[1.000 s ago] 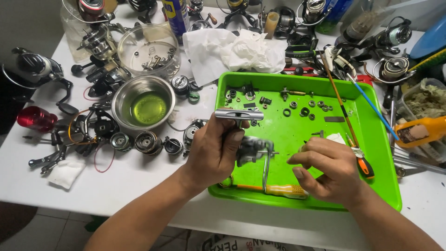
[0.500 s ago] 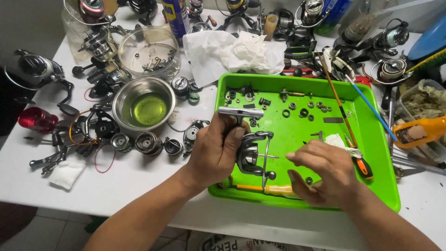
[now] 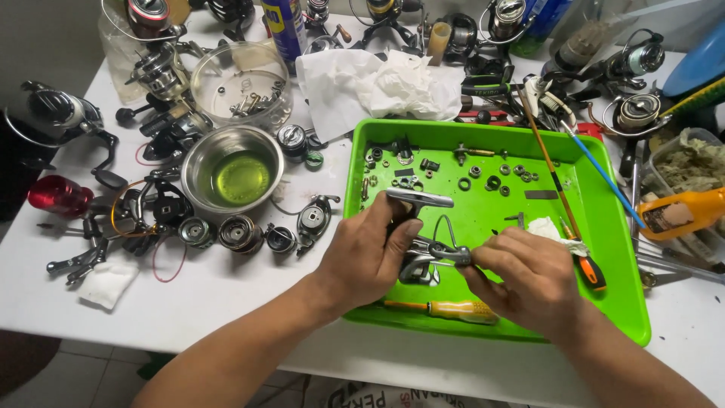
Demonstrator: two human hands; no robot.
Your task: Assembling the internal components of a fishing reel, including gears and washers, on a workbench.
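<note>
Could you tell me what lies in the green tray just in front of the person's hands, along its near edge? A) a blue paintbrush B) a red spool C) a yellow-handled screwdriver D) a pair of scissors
C: a yellow-handled screwdriver lies flat on the floor of the green tray along its near edge, just below the left hand and the right hand, which hold a fishing reel body.

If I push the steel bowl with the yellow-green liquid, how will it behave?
The steel bowl would probably slide easily, as its walls look smooth and the table is flat. Its liquid would likely slosh. Tipping seems unlikely: it is wide and low.
</note>
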